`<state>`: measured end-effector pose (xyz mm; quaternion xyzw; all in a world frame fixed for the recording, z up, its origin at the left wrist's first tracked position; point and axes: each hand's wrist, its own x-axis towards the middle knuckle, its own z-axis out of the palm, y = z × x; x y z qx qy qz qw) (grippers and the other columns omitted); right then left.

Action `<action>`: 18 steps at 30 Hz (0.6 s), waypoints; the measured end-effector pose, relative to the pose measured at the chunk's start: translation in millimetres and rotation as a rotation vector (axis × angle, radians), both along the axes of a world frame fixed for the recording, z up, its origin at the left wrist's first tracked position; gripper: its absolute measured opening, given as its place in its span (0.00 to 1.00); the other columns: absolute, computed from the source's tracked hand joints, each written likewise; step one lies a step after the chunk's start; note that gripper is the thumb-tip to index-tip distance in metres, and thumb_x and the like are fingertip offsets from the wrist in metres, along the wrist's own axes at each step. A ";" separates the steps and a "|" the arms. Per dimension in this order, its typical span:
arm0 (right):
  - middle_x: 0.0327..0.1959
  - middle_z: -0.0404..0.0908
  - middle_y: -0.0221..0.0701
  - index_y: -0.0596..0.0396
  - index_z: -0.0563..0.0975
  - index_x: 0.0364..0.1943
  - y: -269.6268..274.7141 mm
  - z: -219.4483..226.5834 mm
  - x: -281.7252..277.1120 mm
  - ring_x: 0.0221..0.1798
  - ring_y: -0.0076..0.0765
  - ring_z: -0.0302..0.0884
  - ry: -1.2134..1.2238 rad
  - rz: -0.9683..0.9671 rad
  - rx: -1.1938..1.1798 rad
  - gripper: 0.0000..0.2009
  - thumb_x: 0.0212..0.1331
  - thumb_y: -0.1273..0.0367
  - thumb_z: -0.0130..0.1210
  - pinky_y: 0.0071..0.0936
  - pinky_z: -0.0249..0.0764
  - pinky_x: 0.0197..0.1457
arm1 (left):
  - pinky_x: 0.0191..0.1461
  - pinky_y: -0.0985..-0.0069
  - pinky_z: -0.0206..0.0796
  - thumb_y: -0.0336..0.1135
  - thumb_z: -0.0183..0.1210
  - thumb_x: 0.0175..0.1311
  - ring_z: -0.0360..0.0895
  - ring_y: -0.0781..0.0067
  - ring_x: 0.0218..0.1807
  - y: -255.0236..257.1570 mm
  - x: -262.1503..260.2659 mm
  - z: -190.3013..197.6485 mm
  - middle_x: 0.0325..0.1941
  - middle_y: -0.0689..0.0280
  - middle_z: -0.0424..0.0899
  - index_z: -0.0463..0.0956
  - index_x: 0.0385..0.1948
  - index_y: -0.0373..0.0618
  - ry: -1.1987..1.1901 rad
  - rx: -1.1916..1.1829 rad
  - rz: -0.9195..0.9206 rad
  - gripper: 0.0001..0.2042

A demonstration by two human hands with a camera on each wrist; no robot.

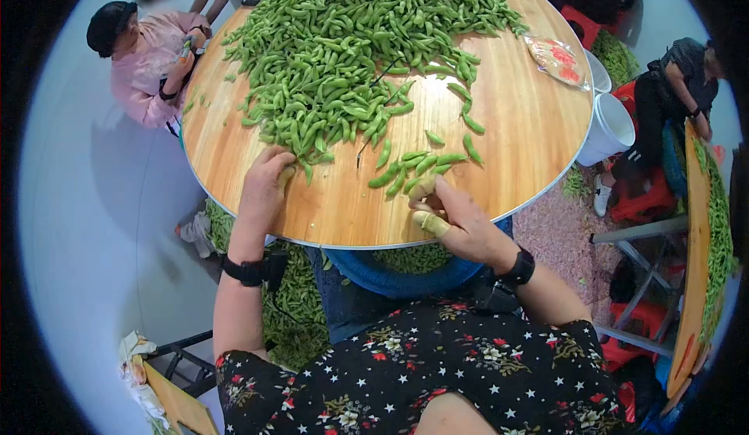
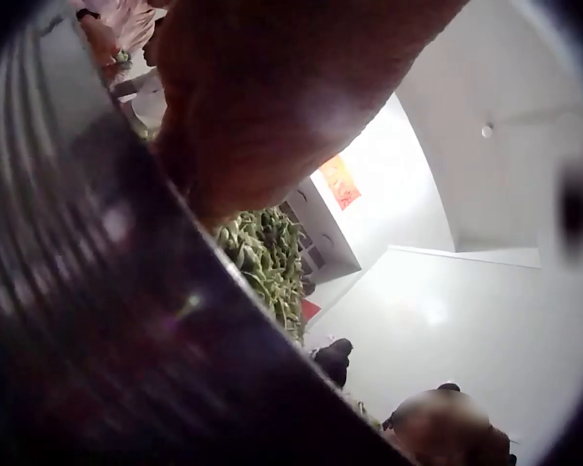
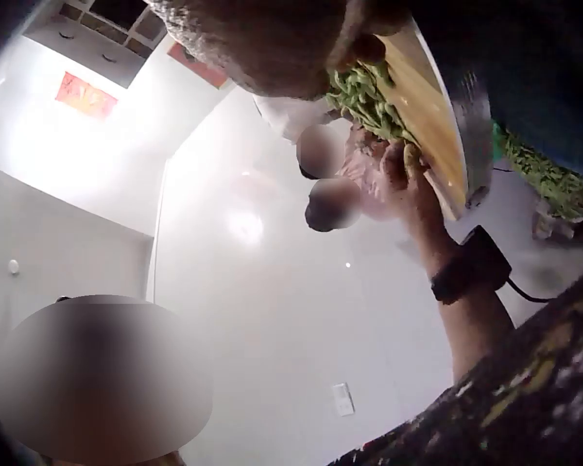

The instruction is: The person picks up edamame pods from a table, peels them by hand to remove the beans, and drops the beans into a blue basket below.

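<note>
A large heap of green edamame pods [image 1: 351, 53] covers much of the round wooden table [image 1: 515, 146]. At the heap's near left edge is my left hand [image 1: 265, 181], its bent fingertips right at the pods and its thumb apart from them. My right hand [image 1: 464, 220] is over the near edge, fingers bent, with a gap between thumb and forefinger. Yellowish coverings wrap its thumb and forefinger. Just beyond these fingers lies a small group of pods [image 1: 417, 163]. In the right wrist view, the left hand [image 3: 405, 170] reaches over the table beside the pods.
A plastic-wrapped packet [image 1: 558, 60] lies at the table's right. White buckets [image 1: 611, 127] stand beyond that edge. Below the near edge is a blue-rimmed container [image 1: 398, 279] with green pieces in it. Someone in pink [image 1: 152, 64] is at the left; another person [image 1: 679, 84] sits at the right.
</note>
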<state>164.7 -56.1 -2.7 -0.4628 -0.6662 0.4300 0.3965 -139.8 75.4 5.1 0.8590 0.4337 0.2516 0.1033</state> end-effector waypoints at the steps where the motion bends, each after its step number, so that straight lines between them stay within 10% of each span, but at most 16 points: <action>1: 0.35 0.74 0.38 0.58 0.68 0.47 -1.8 -6.4 -0.3 0.39 0.37 0.75 0.001 -0.005 -0.001 0.13 0.64 0.64 0.49 0.32 0.71 0.42 | 0.49 0.62 0.68 0.19 0.54 0.52 0.76 0.47 0.46 1.3 0.0 -1.5 0.45 0.53 0.78 0.75 0.40 0.39 0.001 -0.001 -0.005 0.13; 4: 0.33 0.74 0.35 0.56 0.68 0.46 -7.6 -12.0 2.5 0.32 0.28 0.74 0.048 -0.064 0.181 0.11 0.66 0.66 0.47 0.27 0.71 0.34 | 0.47 0.63 0.69 0.21 0.53 0.56 0.76 0.46 0.44 -6.2 6.9 0.8 0.42 0.53 0.79 0.74 0.40 0.38 0.051 0.074 0.001 0.10; 9: 0.28 0.75 0.29 0.54 0.68 0.49 -5.4 4.5 -1.1 0.18 0.19 0.69 0.565 -0.006 -0.382 0.10 0.68 0.68 0.43 0.19 0.64 0.19 | 0.46 0.73 0.69 0.28 0.50 0.65 0.78 0.66 0.41 -73.3 68.8 15.1 0.40 0.58 0.80 0.75 0.46 0.39 -0.277 -0.204 -0.154 0.10; 18: 0.19 0.73 0.35 0.56 0.70 0.36 -10.6 12.3 6.3 0.21 0.37 0.74 0.122 0.012 -0.102 0.07 0.66 0.67 0.43 0.33 0.68 0.27 | 0.41 0.74 0.70 0.27 0.56 0.61 0.79 0.64 0.36 -90.1 108.6 10.7 0.35 0.58 0.81 0.77 0.44 0.38 -0.321 -0.378 -0.242 0.11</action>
